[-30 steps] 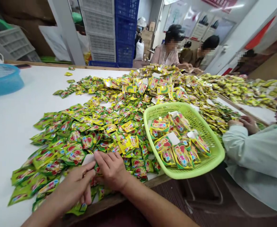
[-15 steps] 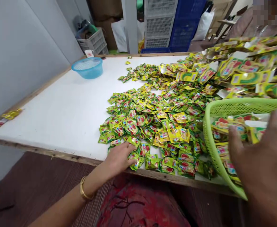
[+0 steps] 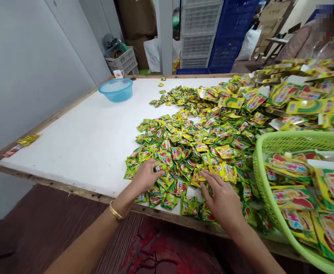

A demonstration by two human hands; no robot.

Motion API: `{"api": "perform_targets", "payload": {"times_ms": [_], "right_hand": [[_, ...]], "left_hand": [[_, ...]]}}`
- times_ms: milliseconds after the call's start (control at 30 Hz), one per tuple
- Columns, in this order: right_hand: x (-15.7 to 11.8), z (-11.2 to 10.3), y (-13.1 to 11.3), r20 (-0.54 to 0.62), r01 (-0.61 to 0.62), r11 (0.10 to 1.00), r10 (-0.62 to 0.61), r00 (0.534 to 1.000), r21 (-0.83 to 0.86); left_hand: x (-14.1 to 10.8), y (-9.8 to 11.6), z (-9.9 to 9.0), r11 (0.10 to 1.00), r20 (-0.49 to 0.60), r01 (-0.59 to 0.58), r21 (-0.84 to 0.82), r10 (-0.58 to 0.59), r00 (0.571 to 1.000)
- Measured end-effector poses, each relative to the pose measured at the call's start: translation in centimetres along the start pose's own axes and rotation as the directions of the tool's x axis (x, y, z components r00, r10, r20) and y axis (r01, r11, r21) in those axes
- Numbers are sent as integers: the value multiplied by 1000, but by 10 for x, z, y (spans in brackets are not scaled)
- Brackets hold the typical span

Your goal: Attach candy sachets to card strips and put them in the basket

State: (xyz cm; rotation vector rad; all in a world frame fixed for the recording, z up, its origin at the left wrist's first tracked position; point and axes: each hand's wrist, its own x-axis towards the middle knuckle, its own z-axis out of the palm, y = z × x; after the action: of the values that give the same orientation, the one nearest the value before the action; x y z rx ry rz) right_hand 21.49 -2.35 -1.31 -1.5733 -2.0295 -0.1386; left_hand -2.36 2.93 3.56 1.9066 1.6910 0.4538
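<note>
A heap of small sealed candy packets (image 3: pixel 181 133), mostly green with red fruit prints, spreads over the white table. At its near left edge my left hand (image 3: pixel 146 176), with a gold bangle on the wrist, pinches a green packet (image 3: pixel 161 168) between thumb and fingers. My right hand (image 3: pixel 223 199) reaches over the near part of the heap. Its fingers are stretched out and their tips touch a yellow packet (image 3: pixel 197 178); the thumb is apart from them. Right of this hand stands a light-green basket (image 3: pixel 260 179) holding printed cartons (image 3: pixel 292 198).
A pile of yellow-green cartons (image 3: pixel 309 95) covers the far right, with a person (image 3: pixel 301 42) behind it. A blue basket (image 3: pixel 117 93) and a white cup (image 3: pixel 118 74) stand at the far left corner. Stacked crates (image 3: pixel 198 34) rise behind the table (image 3: pixel 84 140).
My right hand has moved left from over the green basket to the packets. My left hand is still at the heap's near edge, now on a packet a little farther in. The view has shifted slightly.
</note>
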Motion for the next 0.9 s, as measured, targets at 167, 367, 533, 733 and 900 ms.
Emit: {"api": "perform_targets", "payload": {"times_ms": [167,367,533,733,900], "right_hand": [[-2,1,10,-21,-133,976,131,991,-171],[-8,8,15,27,-147,985,150,988,-92],[-11,17,12,16,-124,985,127,992,-122],[-13,17,17,30,-130,990,132,991,-45],[-9,3,16,-12,-187,966,192,981,179]], "left_hand": [[13,40,39,978,279,-210,14,198,940],[18,70,92,942,158,-226,247,191,969],[5,61,104,984,145,-129,122,111,983],[7,58,112,948,34,-22,-319,35,999],[3,42,74,903,17,14,-430,-7,1000]]}}
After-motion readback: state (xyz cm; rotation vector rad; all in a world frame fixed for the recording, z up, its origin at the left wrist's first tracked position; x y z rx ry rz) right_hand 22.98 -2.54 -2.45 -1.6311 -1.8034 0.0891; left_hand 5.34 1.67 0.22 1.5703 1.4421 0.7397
